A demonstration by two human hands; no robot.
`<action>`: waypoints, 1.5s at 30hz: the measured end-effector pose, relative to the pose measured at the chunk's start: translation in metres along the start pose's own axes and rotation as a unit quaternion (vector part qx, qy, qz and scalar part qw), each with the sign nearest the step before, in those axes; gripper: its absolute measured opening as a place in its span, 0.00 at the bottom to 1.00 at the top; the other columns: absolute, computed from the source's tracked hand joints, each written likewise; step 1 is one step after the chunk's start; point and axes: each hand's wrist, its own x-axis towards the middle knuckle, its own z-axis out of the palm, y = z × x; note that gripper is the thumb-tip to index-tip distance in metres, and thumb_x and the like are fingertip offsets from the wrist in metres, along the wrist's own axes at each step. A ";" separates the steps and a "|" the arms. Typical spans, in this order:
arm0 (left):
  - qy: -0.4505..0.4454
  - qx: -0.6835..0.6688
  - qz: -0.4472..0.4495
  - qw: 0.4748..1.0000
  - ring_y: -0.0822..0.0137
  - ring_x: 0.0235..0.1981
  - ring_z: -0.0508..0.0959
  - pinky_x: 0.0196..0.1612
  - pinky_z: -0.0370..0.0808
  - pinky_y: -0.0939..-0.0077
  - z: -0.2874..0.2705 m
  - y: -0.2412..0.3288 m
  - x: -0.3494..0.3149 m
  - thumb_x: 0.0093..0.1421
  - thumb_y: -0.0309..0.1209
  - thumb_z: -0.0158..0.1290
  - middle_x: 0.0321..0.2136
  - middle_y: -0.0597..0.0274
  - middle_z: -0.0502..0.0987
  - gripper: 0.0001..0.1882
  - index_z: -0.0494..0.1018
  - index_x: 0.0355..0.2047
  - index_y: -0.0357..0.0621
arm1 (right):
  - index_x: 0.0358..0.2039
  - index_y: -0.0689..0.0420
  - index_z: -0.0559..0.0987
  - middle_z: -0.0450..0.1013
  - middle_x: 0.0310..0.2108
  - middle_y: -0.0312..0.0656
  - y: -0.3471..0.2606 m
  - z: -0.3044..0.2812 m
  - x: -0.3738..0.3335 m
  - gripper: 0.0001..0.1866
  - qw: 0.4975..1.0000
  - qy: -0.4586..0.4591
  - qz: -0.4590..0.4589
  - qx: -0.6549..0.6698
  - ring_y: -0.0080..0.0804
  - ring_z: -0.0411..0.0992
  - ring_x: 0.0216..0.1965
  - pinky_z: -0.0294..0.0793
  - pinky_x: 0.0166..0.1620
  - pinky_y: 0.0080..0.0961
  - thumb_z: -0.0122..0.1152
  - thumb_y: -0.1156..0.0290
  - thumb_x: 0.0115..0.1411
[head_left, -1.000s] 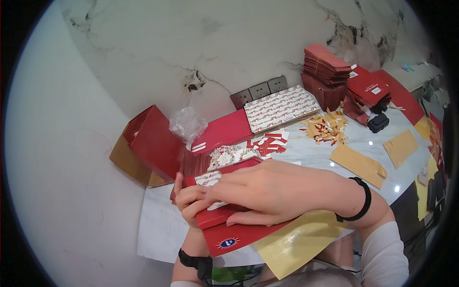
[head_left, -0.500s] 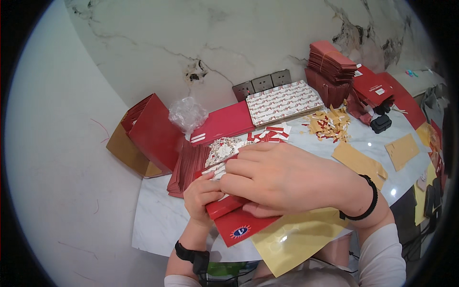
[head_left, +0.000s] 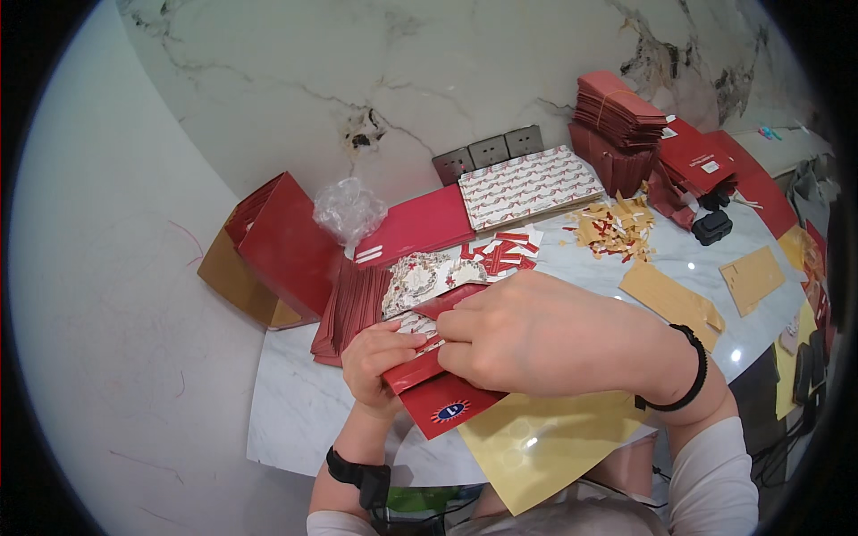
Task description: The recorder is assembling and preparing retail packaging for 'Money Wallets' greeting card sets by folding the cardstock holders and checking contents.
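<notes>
Both my hands are on a red paper envelope (head_left: 451, 418) near the table's front edge; a blue oval emblem marks its lower flap. My left hand (head_left: 380, 364) grips its left end, fingers bent over the top, beside white patterned paper (head_left: 416, 327) showing inside the fold. With bent fingers pressed together, my right hand (head_left: 527, 335) closes on the upper red edge; its thumb and the envelope's right part are hidden. Right behind lies a pile of white floral paper pieces (head_left: 413, 279). A glossy yellow sheet (head_left: 554, 447) hangs over the table edge under my right forearm.
Dark red envelopes (head_left: 344, 313) stand at left beside a red box (head_left: 295, 246). Behind are crumpled clear plastic (head_left: 349, 211), crimson sheets (head_left: 420, 223), patterned sheets (head_left: 529, 189) and banded envelopes (head_left: 617, 112). Scraps (head_left: 617, 232), tan sheets (head_left: 675, 304) and a black gadget (head_left: 712, 228) lie right.
My right hand has drawn slightly right and down, uncovering a raised red flap and more patterned paper. The envelope's lower flap has shifted up a little. My left hand stays at its end.
</notes>
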 end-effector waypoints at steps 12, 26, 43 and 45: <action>-0.021 0.066 0.043 0.997 0.63 0.31 0.83 0.43 0.83 0.63 -0.001 0.007 0.008 0.51 0.37 0.69 0.32 0.63 0.83 0.17 0.75 0.38 0.49 | 0.35 0.59 0.78 0.74 0.34 0.39 -0.008 0.005 0.008 0.10 0.989 0.102 -0.050 0.093 0.35 0.77 0.35 0.78 0.33 0.29 0.62 0.72 0.51; -0.066 0.094 0.130 0.985 0.62 0.33 0.82 0.37 0.83 0.68 -0.001 0.007 0.010 0.48 0.33 0.63 0.34 0.64 0.82 0.07 0.76 0.27 0.49 | 0.34 0.55 0.79 0.77 0.32 0.38 -0.008 0.018 0.006 0.08 0.992 0.016 0.000 0.126 0.34 0.78 0.34 0.78 0.33 0.27 0.63 0.73 0.51; -0.042 0.059 0.085 0.994 0.60 0.31 0.82 0.33 0.83 0.68 0.003 0.004 0.004 0.50 0.34 0.67 0.35 0.60 0.82 0.17 0.76 0.39 0.48 | 0.35 0.53 0.82 0.74 0.33 0.36 0.013 0.006 0.000 0.08 0.995 0.009 0.049 0.083 0.36 0.77 0.37 0.78 0.38 0.32 0.67 0.65 0.57; -0.049 0.056 0.082 0.994 0.60 0.31 0.82 0.34 0.83 0.68 0.003 0.003 0.004 0.50 0.33 0.67 0.35 0.60 0.82 0.17 0.76 0.39 0.47 | 0.35 0.53 0.83 0.75 0.33 0.37 0.013 0.004 0.001 0.08 0.994 -0.002 0.065 0.086 0.37 0.77 0.38 0.78 0.38 0.33 0.67 0.66 0.56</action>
